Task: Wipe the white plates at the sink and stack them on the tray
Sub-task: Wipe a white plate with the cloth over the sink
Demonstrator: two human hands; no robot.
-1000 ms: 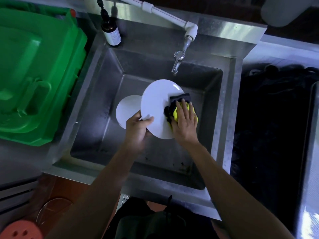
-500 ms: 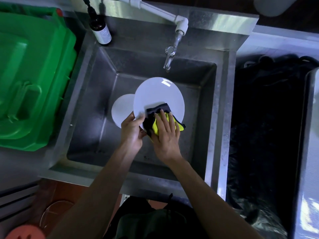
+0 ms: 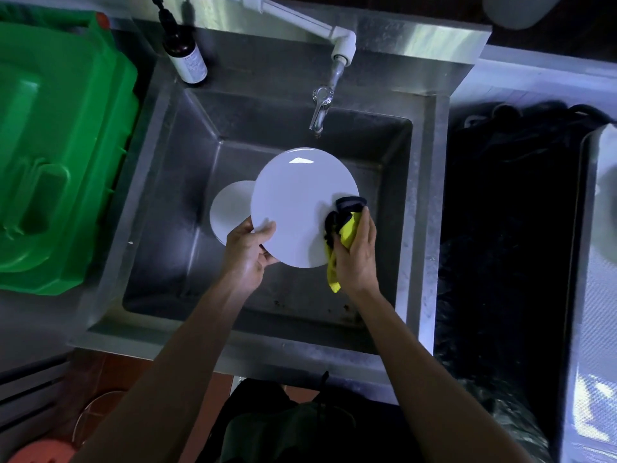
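**Cloth now at the plate's right edge**

I am seeing the right hand [image 3: 355, 253], gripping the black-and-yellow cloth [image 3: 344, 225], now working the right rim of the white plate [image 3: 302, 208]; half a second ago it was lower left. The left hand [image 3: 248, 248] is pinching the plate's lower-left edge over the sink [image 3: 167, 182]. A second plate [image 3: 230, 208] is lying half hidden behind it. I cannot make out the tray.

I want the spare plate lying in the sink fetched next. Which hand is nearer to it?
Left. The left hand grips the held plate right beside the spare plate; the right hand, with the cloth, is across the held plate.
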